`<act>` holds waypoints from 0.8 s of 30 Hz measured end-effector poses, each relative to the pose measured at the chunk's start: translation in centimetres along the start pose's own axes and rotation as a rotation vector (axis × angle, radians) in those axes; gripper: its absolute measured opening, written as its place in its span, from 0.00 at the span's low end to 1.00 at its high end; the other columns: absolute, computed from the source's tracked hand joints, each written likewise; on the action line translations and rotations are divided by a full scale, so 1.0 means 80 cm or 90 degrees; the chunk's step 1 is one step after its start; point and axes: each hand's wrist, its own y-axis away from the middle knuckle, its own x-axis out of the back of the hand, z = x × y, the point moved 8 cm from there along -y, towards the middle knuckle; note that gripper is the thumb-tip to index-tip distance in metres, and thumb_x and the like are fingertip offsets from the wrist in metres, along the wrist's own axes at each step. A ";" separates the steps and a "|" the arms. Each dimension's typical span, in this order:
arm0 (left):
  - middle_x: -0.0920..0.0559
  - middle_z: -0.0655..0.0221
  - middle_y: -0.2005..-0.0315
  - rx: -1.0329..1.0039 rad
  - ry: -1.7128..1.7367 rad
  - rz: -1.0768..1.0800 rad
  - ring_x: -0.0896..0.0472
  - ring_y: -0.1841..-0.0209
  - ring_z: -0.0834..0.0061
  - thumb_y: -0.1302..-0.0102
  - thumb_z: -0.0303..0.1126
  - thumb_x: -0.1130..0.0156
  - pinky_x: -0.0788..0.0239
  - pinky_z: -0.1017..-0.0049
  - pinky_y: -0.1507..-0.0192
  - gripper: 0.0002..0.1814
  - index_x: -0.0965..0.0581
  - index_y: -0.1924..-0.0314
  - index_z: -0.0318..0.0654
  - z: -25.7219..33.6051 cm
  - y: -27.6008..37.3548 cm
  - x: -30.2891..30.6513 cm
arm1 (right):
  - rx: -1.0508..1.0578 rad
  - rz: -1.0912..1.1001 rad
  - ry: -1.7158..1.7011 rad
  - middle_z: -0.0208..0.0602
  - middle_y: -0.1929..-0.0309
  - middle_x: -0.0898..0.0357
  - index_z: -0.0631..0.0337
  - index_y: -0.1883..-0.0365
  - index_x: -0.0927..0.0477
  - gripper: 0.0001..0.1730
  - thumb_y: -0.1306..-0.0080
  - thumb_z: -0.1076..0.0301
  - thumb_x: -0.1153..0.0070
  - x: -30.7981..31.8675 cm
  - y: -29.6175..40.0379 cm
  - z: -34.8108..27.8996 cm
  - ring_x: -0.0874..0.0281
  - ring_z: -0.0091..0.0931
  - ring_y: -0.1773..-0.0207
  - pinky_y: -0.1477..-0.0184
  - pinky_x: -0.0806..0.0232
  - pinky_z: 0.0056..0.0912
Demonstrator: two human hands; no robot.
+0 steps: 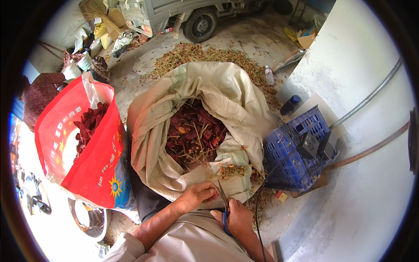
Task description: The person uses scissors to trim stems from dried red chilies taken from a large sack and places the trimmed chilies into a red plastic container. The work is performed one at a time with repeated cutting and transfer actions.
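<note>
My left hand (196, 196) pinches a dried red chili pepper (214, 195) at the near rim of a large woven sack (154, 144). In my right hand (238, 216) is a pair of scissors (225, 214) with blue handles; the blades point up beside the pepper. Whether the blades touch it, I cannot tell. Dark red dried chilies (193, 131), mixed with loose stems, fill the sack's rolled-down mouth. Cut stems (232, 171) lie on the sack's near right fold, just beyond the blades.
To the left stands a red printed bag (88, 173) holding more chilies (90, 126). A blue plastic crate (284, 160) sits at the right by the wall. Behind the sack spreads a stem pile (196, 54), with a plastic bottle (269, 75) and a parked vehicle's wheel (200, 25) nearby.
</note>
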 end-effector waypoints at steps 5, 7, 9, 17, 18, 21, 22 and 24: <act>0.25 0.75 0.71 -0.009 0.049 -0.058 0.29 0.67 0.85 0.25 0.32 0.44 0.36 0.80 0.65 0.09 0.23 0.55 0.34 0.018 0.012 -0.011 | -0.026 -0.004 0.024 0.45 0.73 0.22 0.64 0.58 0.23 0.37 0.43 0.35 0.35 0.000 -0.004 0.002 0.20 0.43 0.72 0.71 0.28 0.43; 0.25 0.75 0.70 0.002 0.025 -0.045 0.29 0.67 0.85 0.26 0.31 0.43 0.35 0.80 0.65 0.09 0.23 0.53 0.33 0.016 0.012 -0.009 | -0.023 -0.008 0.028 0.44 0.73 0.22 0.63 0.58 0.23 0.36 0.43 0.36 0.34 -0.001 -0.005 0.002 0.21 0.43 0.73 0.72 0.28 0.43; 0.25 0.75 0.69 0.041 -0.009 -0.009 0.28 0.66 0.85 0.26 0.30 0.42 0.34 0.80 0.64 0.09 0.23 0.52 0.32 0.003 0.007 0.000 | -0.025 -0.016 0.011 0.43 0.74 0.22 0.63 0.59 0.23 0.34 0.42 0.37 0.33 -0.006 -0.004 0.006 0.21 0.42 0.73 0.72 0.29 0.43; 0.24 0.75 0.65 0.006 0.197 -0.058 0.26 0.63 0.83 0.26 0.32 0.41 0.31 0.80 0.60 0.16 0.24 0.43 0.30 0.012 0.016 -0.003 | -0.073 0.012 -0.215 0.35 0.77 0.25 0.65 0.56 0.23 0.27 0.38 0.49 0.31 -0.007 -0.005 0.008 0.29 0.23 0.77 0.73 0.34 0.29; 0.23 0.75 0.65 0.012 0.221 -0.063 0.26 0.63 0.83 0.26 0.32 0.41 0.31 0.80 0.60 0.17 0.24 0.43 0.30 0.013 0.018 -0.003 | -0.055 0.024 -0.221 0.35 0.77 0.25 0.65 0.56 0.23 0.27 0.38 0.49 0.31 -0.005 -0.007 0.004 0.30 0.22 0.78 0.73 0.34 0.28; 0.23 0.75 0.65 -0.028 0.221 -0.062 0.25 0.63 0.82 0.27 0.35 0.39 0.30 0.80 0.59 0.19 0.25 0.42 0.31 0.003 0.015 0.008 | -0.069 0.004 -0.231 0.34 0.78 0.26 0.64 0.54 0.23 0.27 0.38 0.50 0.30 0.003 -0.011 -0.007 0.31 0.23 0.79 0.73 0.34 0.28; 0.22 0.73 0.64 -0.024 0.220 -0.052 0.25 0.63 0.81 0.27 0.36 0.38 0.30 0.79 0.59 0.19 0.25 0.42 0.31 0.000 0.014 0.012 | -0.069 0.004 -0.231 0.34 0.79 0.26 0.65 0.54 0.23 0.27 0.38 0.50 0.30 0.005 -0.012 -0.010 0.31 0.24 0.79 0.73 0.34 0.28; 0.21 0.71 0.62 -0.016 0.217 -0.033 0.23 0.62 0.80 0.29 0.37 0.36 0.30 0.77 0.59 0.21 0.24 0.43 0.30 -0.006 0.013 0.018 | -0.070 0.005 -0.230 0.34 0.79 0.26 0.65 0.54 0.24 0.27 0.38 0.50 0.30 0.008 -0.013 -0.013 0.30 0.24 0.79 0.73 0.33 0.29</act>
